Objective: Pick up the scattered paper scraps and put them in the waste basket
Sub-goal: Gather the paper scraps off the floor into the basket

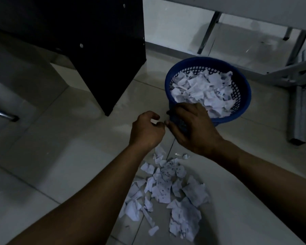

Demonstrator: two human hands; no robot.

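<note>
Head view: left hand (147, 129) loosely curled, right hand (193, 128) gripping waste basket (244, 96) wall; paper scraps (168, 193) beneath forearms.

White paper scraps (168, 195) strewn near half-filled blue waste basket (244, 103)

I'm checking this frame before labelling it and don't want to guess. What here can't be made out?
Head view only:
- Whether the left hand holds a scrap: its curled fingers hide the palm.
- What the right hand grips: its back covers the near rim of the blue basket.
- The marks on the floor scraps: too small and dim to read.
- The basket's depth: the paper inside hides it.
- The dark cabinet: cut off by the top edge.
</note>
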